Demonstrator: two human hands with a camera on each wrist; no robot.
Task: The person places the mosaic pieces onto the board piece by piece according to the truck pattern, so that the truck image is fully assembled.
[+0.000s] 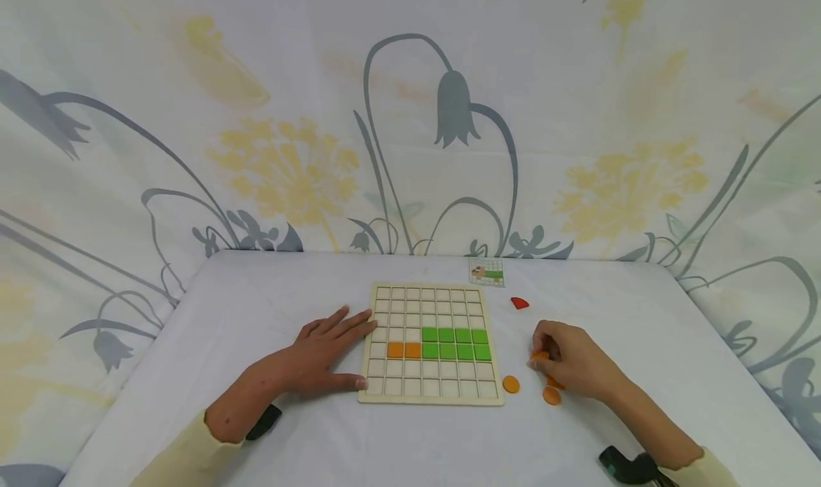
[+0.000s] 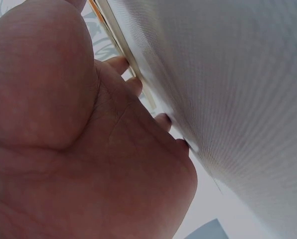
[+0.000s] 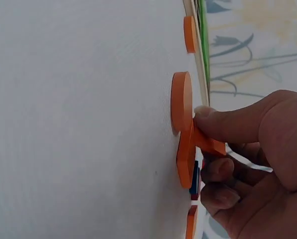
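My left hand (image 1: 321, 355) lies with straight, spread fingers along the left edge of the wooden grid board (image 1: 381, 387), its fingertips on the rim. Right of the board, my right hand (image 1: 577, 359) pinches a flat orange piece (image 3: 211, 143) between thumb and fingers. An orange disc (image 3: 181, 102) and another orange piece (image 3: 186, 157) lie just beside the fingertips. Green square tiles (image 1: 455, 344) fill several cells at the board's right, and two orange square tiles (image 1: 404, 349) sit to their left. In the left wrist view the palm hides much of the board.
An orange disc (image 1: 511, 384) lies by the board's lower right corner. A red wedge-shaped piece (image 1: 520, 303) is on the white table above the right hand. A small picture card (image 1: 487, 272) lies behind the board. Blue and red pieces (image 3: 194, 179) show past the right fingers.
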